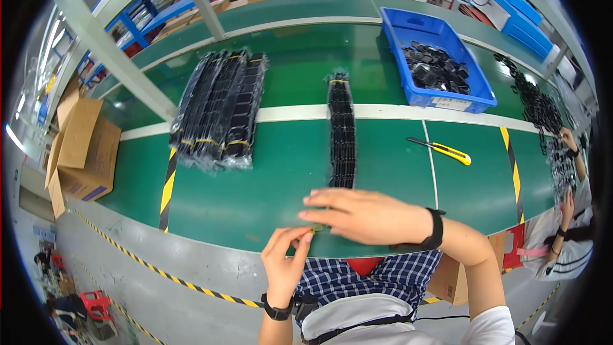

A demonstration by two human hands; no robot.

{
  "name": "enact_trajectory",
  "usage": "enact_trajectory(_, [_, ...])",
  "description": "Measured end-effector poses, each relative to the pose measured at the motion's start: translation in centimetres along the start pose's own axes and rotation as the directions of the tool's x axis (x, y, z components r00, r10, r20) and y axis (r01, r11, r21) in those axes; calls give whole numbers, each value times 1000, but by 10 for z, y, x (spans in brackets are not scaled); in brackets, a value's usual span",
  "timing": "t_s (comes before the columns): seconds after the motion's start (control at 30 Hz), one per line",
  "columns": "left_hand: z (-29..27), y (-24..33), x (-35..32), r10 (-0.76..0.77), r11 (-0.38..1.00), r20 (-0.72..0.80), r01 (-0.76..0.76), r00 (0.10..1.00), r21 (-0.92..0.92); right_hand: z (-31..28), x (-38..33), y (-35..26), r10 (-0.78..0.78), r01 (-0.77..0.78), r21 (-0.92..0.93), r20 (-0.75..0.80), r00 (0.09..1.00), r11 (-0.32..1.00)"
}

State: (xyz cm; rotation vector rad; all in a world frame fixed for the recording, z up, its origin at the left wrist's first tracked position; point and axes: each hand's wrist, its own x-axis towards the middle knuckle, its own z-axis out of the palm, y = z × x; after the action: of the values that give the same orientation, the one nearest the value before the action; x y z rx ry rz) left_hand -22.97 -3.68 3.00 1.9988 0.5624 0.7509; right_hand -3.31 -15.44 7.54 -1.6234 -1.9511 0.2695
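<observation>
A long, narrow bundle of black parts (342, 131) in clear wrap lies on the green table in front of me, a yellow tie around its far end. My right hand (367, 216) stretches across its near end, fingers extended and palm down, hiding that end. Close to the table's front edge, my left hand (287, 259) pinches a thin yellow strip (313, 230) just below the right fingertips. Most of the strip is covered by fingers. Farther left, several similar wrapped bundles (220, 108) with yellow ties lie side by side.
A yellow utility knife (450, 153) lies to the right. Behind it stands a blue bin (482, 97) of black pieces. An open cardboard box (96, 147) is at the left. At the far right, another person's hands (567, 140) handle a pile of black parts (539, 105).
</observation>
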Motion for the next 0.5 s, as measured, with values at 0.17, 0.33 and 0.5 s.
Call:
enact_trajectory(0.17, [15,3,-4,38,978,-1,-38,999,-205,3,-6,-11,144,-160,141,121,982,977])
enact_trajectory(0.33, [31,10,6,7,977,11,-5,1000,-213,1,-24,11,115,-96,176,-101,988,980])
enact_trajectory(0.5, [43,23,25,243,885,165,-288,956,365,-42,-34,52,424,-376,226,-229,876,899])
